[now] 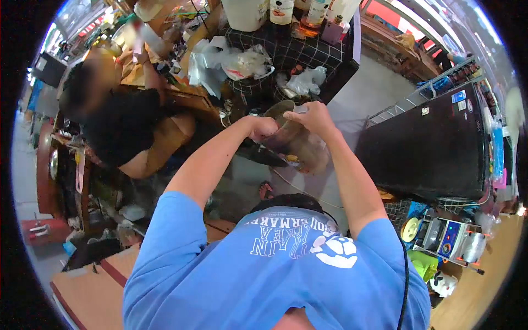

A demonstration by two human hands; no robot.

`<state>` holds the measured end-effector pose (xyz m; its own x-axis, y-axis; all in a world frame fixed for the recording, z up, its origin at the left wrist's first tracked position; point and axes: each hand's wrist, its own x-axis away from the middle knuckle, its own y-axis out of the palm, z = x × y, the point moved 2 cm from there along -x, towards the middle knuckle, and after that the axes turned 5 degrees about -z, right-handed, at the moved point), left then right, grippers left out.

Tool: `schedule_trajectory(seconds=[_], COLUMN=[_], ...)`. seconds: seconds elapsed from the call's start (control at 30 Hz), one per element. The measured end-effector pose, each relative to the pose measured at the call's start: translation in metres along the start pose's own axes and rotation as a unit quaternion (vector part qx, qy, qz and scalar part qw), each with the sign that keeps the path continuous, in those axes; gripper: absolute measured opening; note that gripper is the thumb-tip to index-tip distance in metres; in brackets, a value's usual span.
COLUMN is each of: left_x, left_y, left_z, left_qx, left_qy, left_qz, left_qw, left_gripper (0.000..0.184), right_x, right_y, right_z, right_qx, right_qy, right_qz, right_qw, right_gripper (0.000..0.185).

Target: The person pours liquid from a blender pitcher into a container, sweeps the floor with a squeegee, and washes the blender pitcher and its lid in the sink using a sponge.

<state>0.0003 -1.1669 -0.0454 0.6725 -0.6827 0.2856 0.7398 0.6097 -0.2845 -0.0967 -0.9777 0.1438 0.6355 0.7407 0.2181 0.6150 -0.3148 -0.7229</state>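
Note:
In front of my waist is a brownish, partly see-through container (301,147) with a pale, curved rim. I cannot tell whether it is stiff or a bag. My right hand (312,116) grips its upper edge from the right, thumb lying along the rim. On the left side my left hand (264,127) is closed against the same edge, its fingertips hidden. Something small and yellowish shows low on the container, too unclear to name. Just beyond my hands, crumpled clear plastic bags (309,81) lie on a dark grid-patterned surface (258,41).
A white tub (246,14) and bottles (315,16) stand at the counter's back. On the left a person in black (118,124) sits at a cluttered table. A black fridge (426,146) and a cup-sealing machine (450,242) are to the right. A cable (308,192) crosses the floor.

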Motion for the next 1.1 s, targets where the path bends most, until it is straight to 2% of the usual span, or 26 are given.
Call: schedule_trajectory(seconds=[0.1, 0.13, 0.17, 0.23, 0.3, 0.37, 0.4, 0.47, 0.5, 0.57, 0.6, 0.67, 0.7, 0.8, 0.83, 0.93, 1.0, 1.07, 1.1], left_x=[0.011, 0.026, 0.037, 0.039, 0.042, 0.052, 0.053, 0.057, 0.058, 0.064, 0.067, 0.078, 0.085, 0.106, 0.105, 0.106, 0.097, 0.062, 0.044], left_y=[-0.016, -0.02, -0.021, -0.03, -0.038, -0.038, -0.038, -0.036, -0.034, -0.031, -0.03, -0.033, -0.031, -0.026, -0.02, -0.008, -0.004, 0.027, 0.031], left_z=[0.004, 0.054, 0.081, 0.039, 0.027, 0.044, 0.029, -0.001, -0.006, 0.012, 0.006, -0.011, -0.018, -0.06, -0.097, -0.121, -0.12, -0.24, -0.256], left_qx=[0.009, 0.253, 0.476, 0.456, 0.437, 0.501, 0.503, 0.552, 0.555, 0.633, 0.636, 0.679, 0.681, 0.686, 0.701, 0.705, 0.622, 0.427, 0.06], left_qy=[0.045, -0.085, -0.211, -0.215, -0.216, -0.215, -0.214, -0.179, -0.179, -0.167, -0.166, -0.135, -0.134, -0.027, -0.025, -0.021, -0.029, -0.126, -0.168], left_qz=[0.024, 0.049, 0.071, 0.077, 0.086, 0.086, 0.086, 0.154, 0.155, 0.177, 0.176, 0.251, 0.25, 0.328, 0.402, 0.501, 0.624, 0.653, 0.577], left_qw=[0.999, 0.963, 0.851, 0.861, 0.869, 0.834, 0.833, 0.8, 0.798, 0.735, 0.733, 0.676, 0.675, 0.649, 0.588, 0.502, 0.472, 0.613, 0.797], left_gripper=[0.012, 0.009, 0.005, 0.005, 0.005, 0.014, 0.014, 0.015, 0.015, 0.017, 0.017, 0.019, 0.019, 0.021, 0.018, 0.015, 0.018, 0.021, 0.024], right_x=[-0.014, -0.02, -0.028, -0.041, -0.046, -0.05, -0.054, -0.069, -0.075, -0.069, -0.063, -0.058, -0.056, -0.043, -0.039, -0.025, -0.008, 0.002, 0.007], right_y=[0.007, 0.014, 0.026, 0.039, 0.048, 0.051, 0.054, 0.069, 0.077, 0.071, 0.065, 0.06, 0.058, 0.053, 0.055, 0.056, 0.045, 0.052, 0.057], right_z=[-0.009, -0.003, 0.008, 0.017, 0.016, 0.013, 0.011, 0.024, 0.032, 0.022, 0.015, 0.01, 0.009, 0.01, 0.016, 0.024, 0.011, 0.028, 0.038], right_qx=[0.023, 0.021, 0.013, 0.005, 0.062, 0.081, 0.098, 0.131, 0.163, 0.122, 0.08, 0.072, 0.061, 0.054, 0.058, 0.08, 0.009, -0.001, -0.016], right_qy=[0.011, 0.016, 0.01, 0.006, 0.026, 0.042, 0.057, 0.042, 0.027, 0.047, 0.068, 0.075, 0.082, 0.103, 0.106, 0.098, 0.092, 0.093, 0.095], right_qz=[-0.004, -0.001, 0.009, 0.022, 0.001, -0.031, -0.064, -0.068, -0.069, -0.043, -0.012, -0.04, -0.064, -0.049, -0.05, -0.011, -0.007, -0.018, -0.027], right_qw=[1.0, 1.0, 1.0, 1.0, 0.998, 0.995, 0.991, 0.988, 0.984, 0.99, 0.994, 0.994, 0.993, 0.992, 0.991, 0.992, 0.996, 0.995, 0.995], right_gripper=[0.077, 0.077, 0.079, 0.082, 0.085, 0.086, 0.087, 0.086, 0.086, 0.085, 0.085, 0.083, 0.082, 0.079, 0.079, 0.074, 0.069, 0.067, 0.065])
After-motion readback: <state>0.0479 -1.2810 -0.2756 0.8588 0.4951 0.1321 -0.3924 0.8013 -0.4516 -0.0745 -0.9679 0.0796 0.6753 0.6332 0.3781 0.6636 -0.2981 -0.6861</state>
